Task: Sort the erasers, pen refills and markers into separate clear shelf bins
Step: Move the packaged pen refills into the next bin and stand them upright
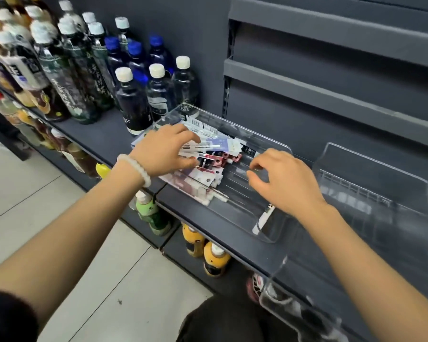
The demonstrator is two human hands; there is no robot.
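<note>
Dark grey shelf (114, 137) runs across the view; everything placed relative to the clear bin (279, 144) sitting on it. Bottles (134, 99) stand left of and behind the bin. A second clear bin (381, 169) sits just right of it, a third (294, 304) nearer the camera. Left hand (166, 149), beaded bracelet (136, 169) on the wrist, reaches into the bin's left half, fingers curled onto the pile of packaged pen refills (208, 154); whether it pinches one, cannot tell. Right hand (284, 178) hovers over the bin's right half, fingers loosely curled, holding nothing. One white marker (263, 219) lies in the bin's near right corner.
</note>
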